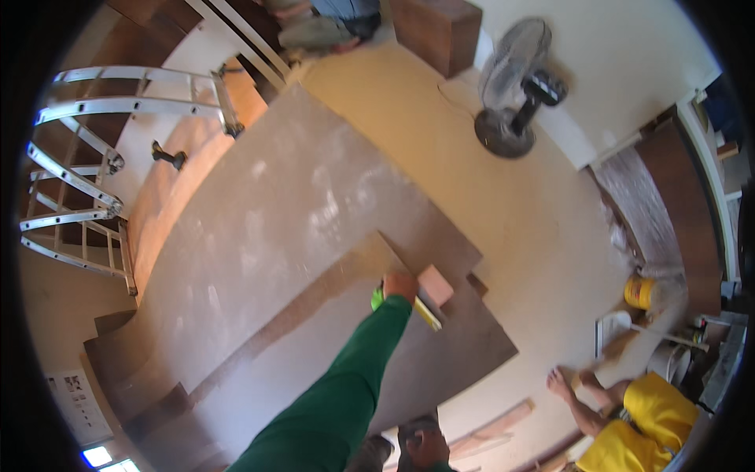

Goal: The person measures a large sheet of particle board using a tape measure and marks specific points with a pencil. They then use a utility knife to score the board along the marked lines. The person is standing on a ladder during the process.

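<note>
My left hand point(399, 285), at the end of a green sleeve, is closed on a bright green tape measure point(377, 297). A short length of its yellow blade point(429, 315) sticks out over the brown panel. Right beside the hand lies a pinkish rectangular block point(435, 285). Beneath them several large brown-grey sheets point(275, 189) overlap, with whitish dusty smears on the surface. Low in the view, close to my dark-clad legs, is my right hand point(429, 447); its fingers are too blurred and partly hidden to read.
Folding aluminium ladder point(141, 106) and a cordless drill point(167, 156) are at left. A standing fan point(511, 102) and brown box point(436, 35) are at the back. Another person in yellow point(649, 425) sits lower right, near a yellow bucket point(639, 292). Someone else crouches at top.
</note>
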Available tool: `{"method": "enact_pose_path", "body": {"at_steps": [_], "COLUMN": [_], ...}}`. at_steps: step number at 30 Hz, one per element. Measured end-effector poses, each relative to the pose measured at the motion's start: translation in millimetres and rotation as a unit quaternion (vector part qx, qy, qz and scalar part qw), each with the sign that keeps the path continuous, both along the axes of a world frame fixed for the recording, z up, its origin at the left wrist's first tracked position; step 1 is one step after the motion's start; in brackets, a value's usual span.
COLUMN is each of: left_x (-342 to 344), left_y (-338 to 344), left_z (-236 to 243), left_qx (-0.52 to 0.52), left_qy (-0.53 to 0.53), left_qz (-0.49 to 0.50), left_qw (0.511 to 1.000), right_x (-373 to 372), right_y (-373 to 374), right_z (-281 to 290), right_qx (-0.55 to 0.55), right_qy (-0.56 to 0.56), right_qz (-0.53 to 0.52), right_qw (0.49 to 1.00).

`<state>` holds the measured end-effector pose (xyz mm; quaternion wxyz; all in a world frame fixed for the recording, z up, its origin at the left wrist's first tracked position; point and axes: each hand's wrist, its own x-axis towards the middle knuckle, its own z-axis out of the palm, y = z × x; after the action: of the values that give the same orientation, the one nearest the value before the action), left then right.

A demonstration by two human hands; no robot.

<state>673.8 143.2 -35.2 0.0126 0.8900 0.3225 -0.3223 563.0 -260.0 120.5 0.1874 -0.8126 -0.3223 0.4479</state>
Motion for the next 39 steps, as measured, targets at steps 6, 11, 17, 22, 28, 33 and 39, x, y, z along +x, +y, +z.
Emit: {"method": "enact_pose_path", "body": {"at_steps": [6,11,17,22,28,33,39], "left_x": [0.3,15.1,19.2,19.1,22.0,23.7,27.6], "left_y": [12.4,14.4,12.2,13.9,13.3,13.4,14.6], "left_z": [7.7,36.9,48.1,46.9,45.2,43.3,45.0], "left_qx": [-0.045,-0.018,-0.025,-0.037,-0.032,-0.03,-0.036], "left_qy": [-0.014,-0.01,0.002,0.017,0.026,0.034,0.037], "left_qz": [-0.002,0.012,0.012,0.008,0.003,-0.002,0.0], "left_qw": [0.999,1.0,1.0,0.999,0.999,0.999,0.999], "right_x": [6.0,12.4,14.9,17.6,18.5,18.7,21.2], "right_y": [9.4,17.6,14.4,11.2,11.8,14.5,24.0], "right_z": [23.4,29.4,26.2,24.5,24.9,24.7,28.2], "right_qx": [-0.127,-0.151,-0.158,-0.165,-0.166,-0.171,-0.151], "right_qy": [0.055,0.08,0.081,0.082,0.082,0.087,0.068], "right_qz": [0.004,-0.017,-0.017,-0.015,-0.022,-0.022,-0.024], "right_qw": [0.99,0.985,0.984,0.983,0.983,0.981,0.986]}}
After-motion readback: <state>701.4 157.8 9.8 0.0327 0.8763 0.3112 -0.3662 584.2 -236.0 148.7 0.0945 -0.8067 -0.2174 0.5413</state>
